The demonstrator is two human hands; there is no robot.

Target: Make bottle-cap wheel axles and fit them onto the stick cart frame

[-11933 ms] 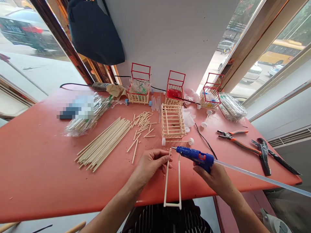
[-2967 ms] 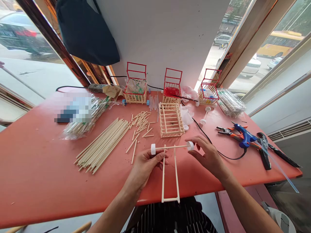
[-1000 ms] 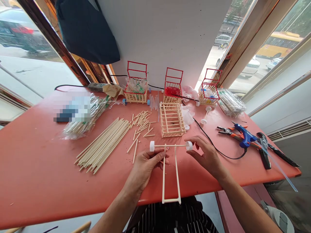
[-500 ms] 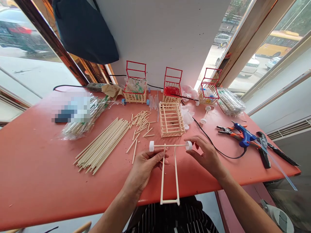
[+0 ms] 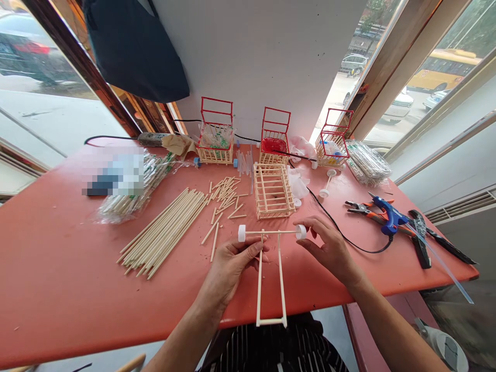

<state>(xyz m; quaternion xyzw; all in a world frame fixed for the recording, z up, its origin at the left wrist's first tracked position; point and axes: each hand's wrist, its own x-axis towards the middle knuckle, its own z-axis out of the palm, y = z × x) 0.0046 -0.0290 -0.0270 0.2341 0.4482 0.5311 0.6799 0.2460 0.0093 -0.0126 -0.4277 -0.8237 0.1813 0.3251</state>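
My left hand (image 5: 232, 263) is closed on a frame of thin wooden sticks (image 5: 282, 279), pinching its left long stick near the top. The frame's lower end, with a short cross stick, hangs toward me past the table edge. Across its top lies a stick axle (image 5: 287, 232) with a white bottle cap on each end. Thumb and forefinger of my right hand (image 5: 327, 248) pinch the right bottle cap (image 5: 300, 232). The left bottle cap (image 5: 242, 233) stands just above my left fingers, with nothing gripping it. Some left fingertips are hidden behind the frame.
On the red table (image 5: 77, 279) lie long sticks (image 5: 166, 232), short cut sticks (image 5: 225, 194) and a stick crate (image 5: 274, 191). Baskets with red handles (image 5: 215, 139) stand behind. At right are a blue glue gun (image 5: 391, 214), its cable and pliers (image 5: 358, 207).
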